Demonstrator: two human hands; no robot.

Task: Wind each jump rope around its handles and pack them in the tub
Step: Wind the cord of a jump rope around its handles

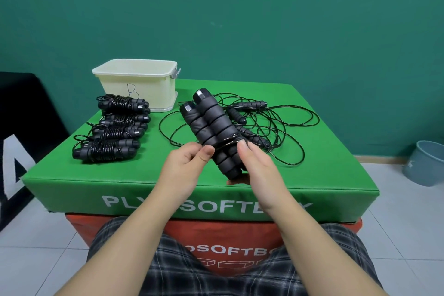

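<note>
Between both hands, handles (211, 127) mid-wind: right hand (257, 166) cups them, left hand (189, 163) pinches cord (292, 163); next, another tight turn above the grip.

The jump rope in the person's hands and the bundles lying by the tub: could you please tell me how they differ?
The held jump rope is lifted and tilted, gripped by the left hand and right hand; the wound bundles lie flat in a row on the green box. Its cord still trails loose; theirs is coiled tightly around the handles. Both have paired black handles.
</note>
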